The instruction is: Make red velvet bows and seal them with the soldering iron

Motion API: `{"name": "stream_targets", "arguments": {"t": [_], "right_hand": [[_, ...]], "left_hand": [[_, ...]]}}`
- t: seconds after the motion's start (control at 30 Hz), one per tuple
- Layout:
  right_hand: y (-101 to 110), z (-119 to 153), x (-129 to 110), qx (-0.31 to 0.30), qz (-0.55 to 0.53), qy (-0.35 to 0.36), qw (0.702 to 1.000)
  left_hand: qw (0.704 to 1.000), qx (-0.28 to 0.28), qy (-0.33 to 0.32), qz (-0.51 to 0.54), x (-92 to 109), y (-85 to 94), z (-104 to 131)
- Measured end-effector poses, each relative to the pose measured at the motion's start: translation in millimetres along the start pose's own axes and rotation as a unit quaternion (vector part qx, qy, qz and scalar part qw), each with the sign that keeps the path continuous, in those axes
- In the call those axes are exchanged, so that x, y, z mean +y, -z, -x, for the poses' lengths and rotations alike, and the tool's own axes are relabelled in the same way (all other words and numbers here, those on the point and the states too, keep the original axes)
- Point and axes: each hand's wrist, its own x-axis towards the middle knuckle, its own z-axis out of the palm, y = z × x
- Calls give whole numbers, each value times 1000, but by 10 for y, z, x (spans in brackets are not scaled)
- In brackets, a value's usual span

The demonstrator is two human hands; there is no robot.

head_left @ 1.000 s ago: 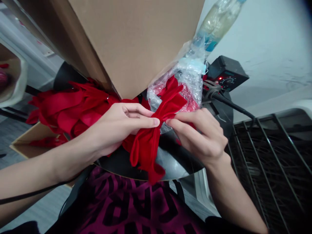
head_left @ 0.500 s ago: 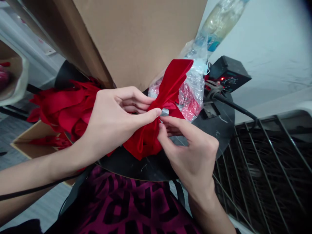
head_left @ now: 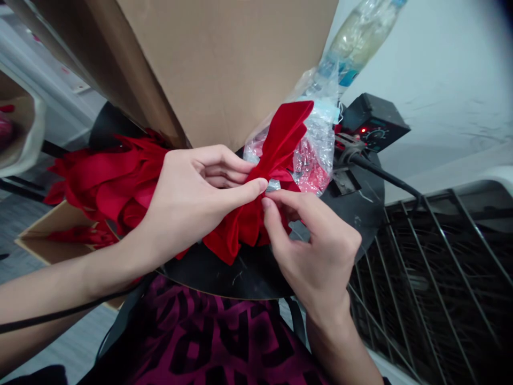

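Note:
A red velvet ribbon bow [head_left: 285, 128] is held over the black round table [head_left: 224, 280], its loops and tails fanning up and down from a gathered middle. My left hand [head_left: 192, 198] pinches that middle between thumb and fingers. Close beside it, my right hand [head_left: 315, 235] has thumb and forefinger pressed together at the bow's centre. A small silvery piece [head_left: 274, 185] shows just above the right fingertips; what it is I cannot make out. The exact grip point is partly hidden by the fingers.
Left of my hands lies a heap of red ribbon pieces [head_left: 108, 182], above an open carton [head_left: 34, 232]. A clear plastic bag [head_left: 320, 144], a bottle [head_left: 363, 35] and a black control box with a red light [head_left: 379, 123] stand behind. A large cardboard box [head_left: 236, 64] rises at the back; a wire rack [head_left: 436, 267] is at right.
The lower loops of the bow have shifted and spread a little near the right fingers. Both hands stay at the gathered middle, the right thumb slightly higher.

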Motion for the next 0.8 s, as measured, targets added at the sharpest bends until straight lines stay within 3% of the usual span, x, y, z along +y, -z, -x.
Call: {"name": "stream_targets", "arguments": {"t": [0.1,0.2,0.3,0.37,0.43,0.5,0.57,0.7,0.8], "right_hand": [[-37,1,-30,17,-61,-62,996],[-147,18,-61,70,-169,-156,971],[-278,56,-59,77,-327,-266,904],[-329,92,-28,31,-411,-332,848],[-331,129,15,-11,-438,-361,823],[-293,156,52,-29,-407,-356,841],[-237,163,75,-27,-343,-327,880],[-152,123,81,31,-214,-198,956],[-161,91,42,62,-177,-155,970]], "left_hand": [[999,-13,0,40,-10,0,-15],[990,-38,34,133,-31,-9,-52],[979,-40,85,181,-58,-21,-95],[977,-37,104,182,-72,-23,-119],[977,-35,106,180,-71,-18,-138],[979,-36,91,180,-47,-11,-149],[983,-39,70,168,3,-10,-147],[993,-43,37,100,113,-35,-103],[997,-39,8,60,130,-54,-60]]}}
